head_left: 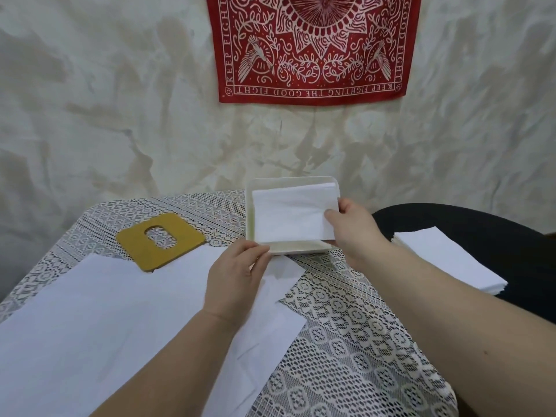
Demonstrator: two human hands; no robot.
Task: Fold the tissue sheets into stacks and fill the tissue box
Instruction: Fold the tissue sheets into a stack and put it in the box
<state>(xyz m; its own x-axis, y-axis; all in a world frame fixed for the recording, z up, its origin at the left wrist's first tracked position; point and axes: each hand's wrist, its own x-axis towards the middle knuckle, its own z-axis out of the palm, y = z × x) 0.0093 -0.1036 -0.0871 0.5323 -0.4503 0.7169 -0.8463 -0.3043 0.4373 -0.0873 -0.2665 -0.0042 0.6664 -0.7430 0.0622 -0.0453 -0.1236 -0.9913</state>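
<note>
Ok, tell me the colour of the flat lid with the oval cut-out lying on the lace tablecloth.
Mustard yellow flat lid, clearest in the head view.

Both bare forearms enter from bottom of frame, converging toward centre. Left hand [237, 270] at centre, back up, fingers curled, thumb tip pointing right, pinching something at fingertips. Right hand [353, 227] right of centre and higher, thumb on top, fingers underneath, pinching.

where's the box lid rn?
In the head view, the yellow lid lies flat on the lace tablecloth, left of the tissue box, its near corner overlapping the loose tissue sheets.
</note>
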